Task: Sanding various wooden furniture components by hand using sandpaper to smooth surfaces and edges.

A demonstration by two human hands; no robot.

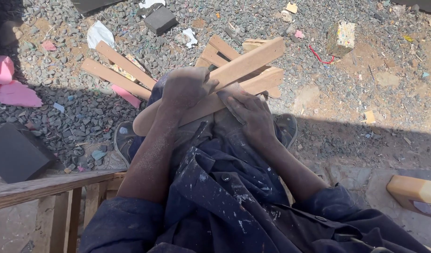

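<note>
Wooden slat (210, 91), pale and smooth with a rounded near end, lies slantwise across the person's knees, resting on dark blue paint-flecked work clothes (224, 187). Left hand (187, 86), dusted with fine powder, is curled over the slat's upper edge and grips it. Right hand (253, 115) lies flat with fingers spread, pressing a small sheet of sandpaper (228, 93) against the wood. Beyond the knees, more cut slats (117, 70) lie on grey gravel ground (365, 84) strewn with foam scraps and litter. Half the ground is in shadow.
</note>
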